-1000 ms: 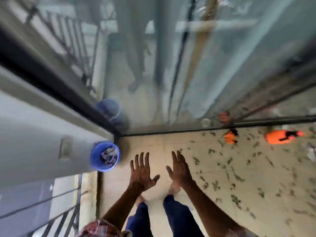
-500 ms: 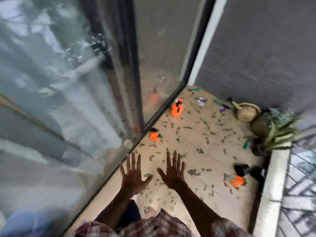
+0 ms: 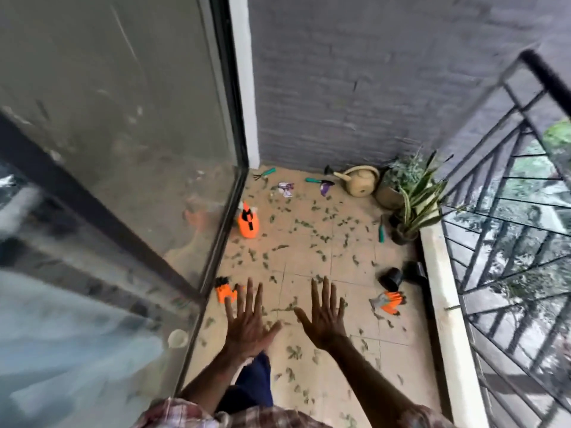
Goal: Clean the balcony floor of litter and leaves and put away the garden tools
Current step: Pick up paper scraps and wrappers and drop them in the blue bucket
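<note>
We record two hands over the balcony floor (image 3: 309,261), backs toward the camera. The left hand (image 3: 247,322) and the right hand (image 3: 324,316) are both fully open, fingers straight and spread, gripping nothing. We cannot tell whether they touch anything.

Leaves (image 3: 293,352) lie scattered across most of the tiles, too many to count.

Litter: two purple scraps, one (image 3: 285,188) near the far wall and one (image 3: 326,189) just beside the trowel.

Green-handled tools, three:
- a hand rake (image 3: 264,173) in the far corner by the glass door (image 3: 123,149)
- a trowel (image 3: 319,181) near the watering can (image 3: 361,182)
- a third tool (image 3: 382,230), type unclear, beside the nearer plant pot

Other items:
- One orange spray bottle (image 3: 248,223) stands upright close to the door frame.
- One small orange-and-black object (image 3: 225,290), not identifiable, lies by the door just beyond the left hand's fingertips.
- Orange gloves (image 3: 390,301) lie in a bunch near the ledge. We cannot count them.
- Two black pots (image 3: 392,278) lie on their sides, just beyond the gloves.
- Two potted plants (image 3: 417,199) stand in the far right corner under the railing (image 3: 509,180)
</note>
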